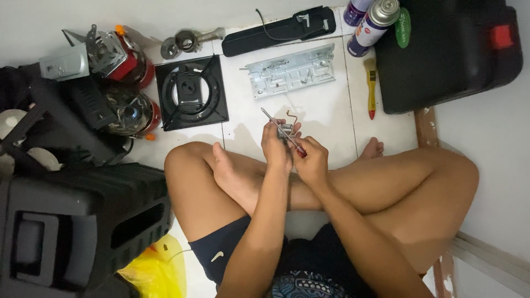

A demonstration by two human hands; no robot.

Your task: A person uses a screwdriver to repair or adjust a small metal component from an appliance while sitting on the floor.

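My left hand (275,144) pinches a small metal fitting (286,131), just below the grey bracket plate (291,70); it looks light, rigid and slippery. My right hand (310,159) grips the screwdriver (281,131) by its handle.

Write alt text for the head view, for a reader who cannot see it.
A person sits cross-legged on a white tiled floor, left hand gripping a small metal part while the right hand works a screwdriver into it. Ahead lie a black burner plate, a metal bracket, a yellow brush and spray cans.
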